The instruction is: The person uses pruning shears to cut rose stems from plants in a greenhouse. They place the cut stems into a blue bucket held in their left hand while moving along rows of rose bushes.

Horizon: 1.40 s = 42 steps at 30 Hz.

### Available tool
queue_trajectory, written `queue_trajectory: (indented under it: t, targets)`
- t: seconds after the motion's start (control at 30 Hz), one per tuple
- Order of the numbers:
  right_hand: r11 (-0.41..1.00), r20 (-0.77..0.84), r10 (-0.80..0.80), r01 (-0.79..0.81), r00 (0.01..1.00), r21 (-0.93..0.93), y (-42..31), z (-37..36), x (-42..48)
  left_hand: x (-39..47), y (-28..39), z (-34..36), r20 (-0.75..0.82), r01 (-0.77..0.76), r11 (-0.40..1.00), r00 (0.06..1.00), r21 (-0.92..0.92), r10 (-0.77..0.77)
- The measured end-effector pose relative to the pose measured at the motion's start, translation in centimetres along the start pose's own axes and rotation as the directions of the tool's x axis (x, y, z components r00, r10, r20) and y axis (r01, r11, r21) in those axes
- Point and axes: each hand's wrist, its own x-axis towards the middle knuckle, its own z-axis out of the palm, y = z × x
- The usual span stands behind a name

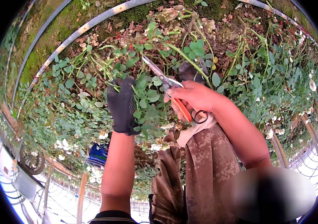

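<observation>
My left hand (122,105), in a black knitted glove with a dotted grip palm, is closed around several cut green stems (115,86), whose leaves (147,98) hang beside the fist. In my bare right hand (194,95) is a pair of pruning shears (181,107) with orange handles and a dark ring at the handle end. Their narrow metal blades (154,67) point up and left, above the gloved fist, among rose leaves. A thick green stem (185,57) slants just past the shears' upper side.
Rose bushes (255,81) with white blooms spread on both sides. Cut stubs (185,16) stick up from leaf-littered soil. A pale pipe (91,23) arches along the bed. A blue container (98,154) sits left of my camouflage trousers (209,156). Farther left stands a wheel (32,158).
</observation>
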Motion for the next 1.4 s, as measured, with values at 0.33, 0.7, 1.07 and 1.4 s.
queue_trajectory:
  t: [0.33, 0.7, 1.07, 1.4]
  targets:
    - [0.983, 0.057, -0.059, 0.068, 0.997, -0.169, -1.2, -0.7, -0.1, 2.4, 1.6, 0.9, 0.082, 0.272, 0.933, 0.962, -0.234, -0.260]
    - [0.969, 0.071, -0.017, 0.034, 0.997, -0.244, -4.5, 0.2, 3.4, 0.9, 2.6, -1.4, -0.193, -0.294, 0.956, 0.937, 0.013, 0.291]
    - [0.986, 0.068, -0.079, 0.088, 0.995, -0.145, -3.3, 0.6, 4.4, 0.9, 5.4, -0.7, -0.221, -0.236, 0.903, 0.918, 0.359, 0.328]
    - [0.927, 0.136, -0.043, 0.090, 0.990, -0.365, 0.2, 0.1, 0.3, 2.3, 6.6, -3.5, -0.356, -0.193, 0.977, 0.923, -0.095, 0.148]
